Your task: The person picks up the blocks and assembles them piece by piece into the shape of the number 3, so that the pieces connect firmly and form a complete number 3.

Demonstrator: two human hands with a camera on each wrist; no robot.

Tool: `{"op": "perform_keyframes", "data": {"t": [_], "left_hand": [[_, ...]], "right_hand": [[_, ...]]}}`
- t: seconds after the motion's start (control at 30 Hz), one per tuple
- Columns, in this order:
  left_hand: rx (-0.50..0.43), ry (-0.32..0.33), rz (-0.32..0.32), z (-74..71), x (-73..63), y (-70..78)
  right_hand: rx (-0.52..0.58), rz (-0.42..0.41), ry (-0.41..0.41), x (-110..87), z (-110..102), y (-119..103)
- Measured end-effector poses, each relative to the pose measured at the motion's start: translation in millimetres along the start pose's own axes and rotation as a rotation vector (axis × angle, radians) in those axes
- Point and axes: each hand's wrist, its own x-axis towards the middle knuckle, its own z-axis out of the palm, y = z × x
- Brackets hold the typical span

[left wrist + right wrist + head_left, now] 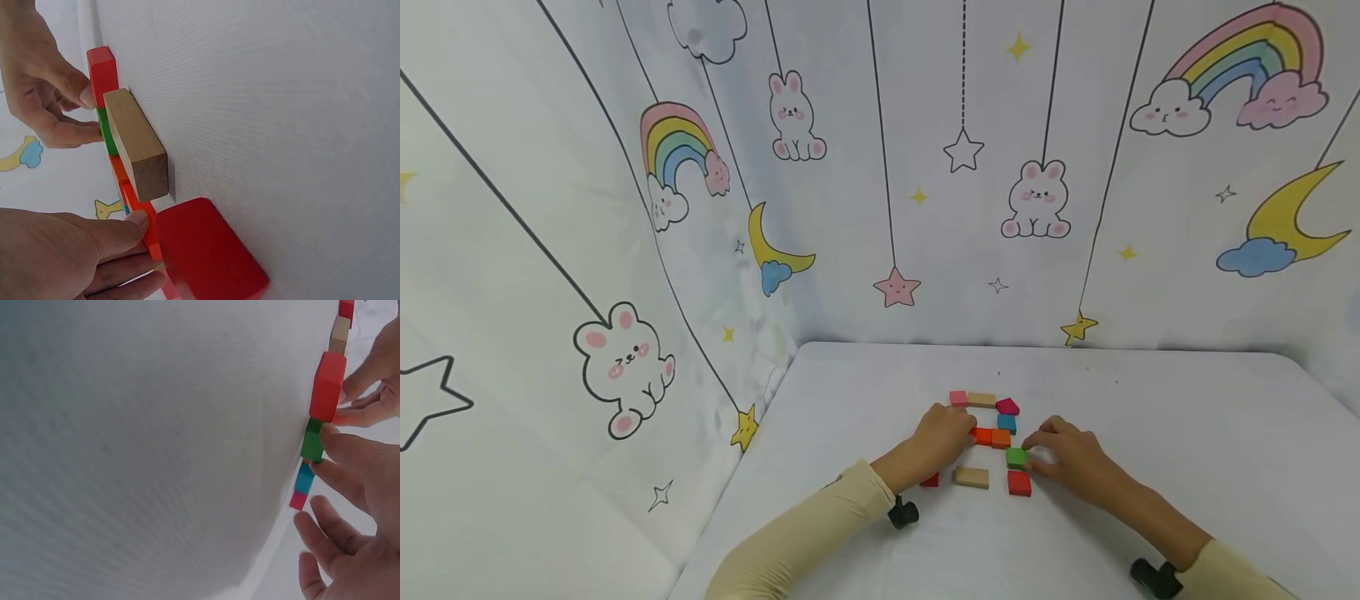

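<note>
Small coloured blocks lie in a figure on the white table. My left hand (942,435) pinches the red-orange block (982,436) at its left end, thumb on its near side in the left wrist view. An orange block (1001,438) touches that block on the right. The green block (1017,458) is between the thumb and index finger of my right hand (1072,460); the other fingers of that hand are spread in the right wrist view. Just nearer than the green block sits a red block (1018,482). Above the green one is a blue block (1007,424).
A pink block (958,398), a wooden block (981,400) and a magenta five-sided block (1008,407) form the far row. Nearer are another wooden block (972,477) and a second red block (930,481), partly hidden by my left hand. Patterned cloth walls (850,208) border the table (865,392).
</note>
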Motion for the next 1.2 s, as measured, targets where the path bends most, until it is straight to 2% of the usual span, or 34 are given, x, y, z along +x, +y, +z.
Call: {"op": "perform_keyframes", "data": {"t": [1.2], "left_hand": [[-0.013, 0.002, -0.007, -1.5, -0.4, 0.9]], "right_hand": [[0.008, -0.022, 0.020, 3.9, -2.4, -10.1]]}}
